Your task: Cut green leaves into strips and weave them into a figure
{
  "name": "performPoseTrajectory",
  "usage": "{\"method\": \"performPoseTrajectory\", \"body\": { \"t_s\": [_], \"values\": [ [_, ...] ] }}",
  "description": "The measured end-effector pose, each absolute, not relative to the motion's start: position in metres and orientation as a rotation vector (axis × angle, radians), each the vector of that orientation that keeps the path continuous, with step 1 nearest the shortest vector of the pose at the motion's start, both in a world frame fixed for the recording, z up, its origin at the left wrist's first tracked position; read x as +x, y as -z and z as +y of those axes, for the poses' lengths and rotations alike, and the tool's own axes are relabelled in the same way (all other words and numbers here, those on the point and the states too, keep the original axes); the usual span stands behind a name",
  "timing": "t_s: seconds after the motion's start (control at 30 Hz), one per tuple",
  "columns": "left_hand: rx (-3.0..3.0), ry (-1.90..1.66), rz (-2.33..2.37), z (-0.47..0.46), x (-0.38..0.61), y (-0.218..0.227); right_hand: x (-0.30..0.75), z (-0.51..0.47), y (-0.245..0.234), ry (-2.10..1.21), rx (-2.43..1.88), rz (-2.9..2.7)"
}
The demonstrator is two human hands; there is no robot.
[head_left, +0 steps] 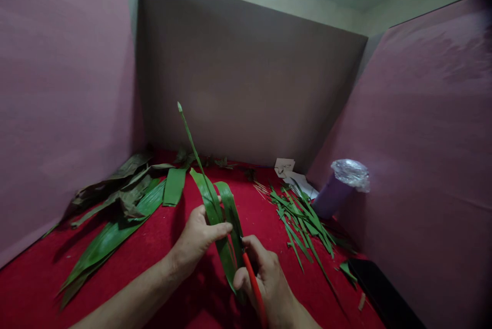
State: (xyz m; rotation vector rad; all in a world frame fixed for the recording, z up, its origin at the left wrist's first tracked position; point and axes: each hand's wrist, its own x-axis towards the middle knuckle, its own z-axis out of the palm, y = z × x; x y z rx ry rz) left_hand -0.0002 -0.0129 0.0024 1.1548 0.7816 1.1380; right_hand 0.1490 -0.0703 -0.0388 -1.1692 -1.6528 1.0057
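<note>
Head view of a work surface covered in red cloth [161, 247] and boxed in by dull pink and grey-brown panels. The person's left hand [196, 239] pinches a long green folded leaf [226, 216] between thumb and fingers near the middle of the scene, holding it upright and slightly tilted; the leaf's thin midrib stalk [190, 134] rises from the blade toward the far left and ends in a small pale tip. The right hand [265, 278], just to the right of and nearer than the left, is closed around a red-handled cutting tool [253, 288] whose upper end meets the lower part of the leaf; its blade cannot be made out, so the kind of tool cannot be told. On the left lies a pile of whole broad green and brownish dried leaves [119, 206], stretching from the far left corner toward the near left edge. On the right, well apart from the hands, a heap of narrow green leaf strips [303, 221] rests on the cloth. Beyond the strips, against the right panel, stands a purple cup with a crinkled clear plastic cover [340, 185], and scraps of white paper [292, 172] lie in the far right corner. A flat black rectangular object [380, 293] lies at the near right edge.
</note>
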Motion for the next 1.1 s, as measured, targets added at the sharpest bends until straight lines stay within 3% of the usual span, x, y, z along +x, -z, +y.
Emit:
{"method": "performPoseTrajectory", "body": {
  "t_s": [0.47,1.1],
  "values": [
    [1.165,-1.062,0.740,-0.0162,0.0020,-0.0026,0.1538,-0.0640,0.0453,-0.815,-1.076,-1.743],
    [1.040,-1.318,0.833,-0.0117,-0.0027,-0.0048,0.1497,-0.0680,0.0402,-0.874,-1.127,-1.792]
  ]
}}
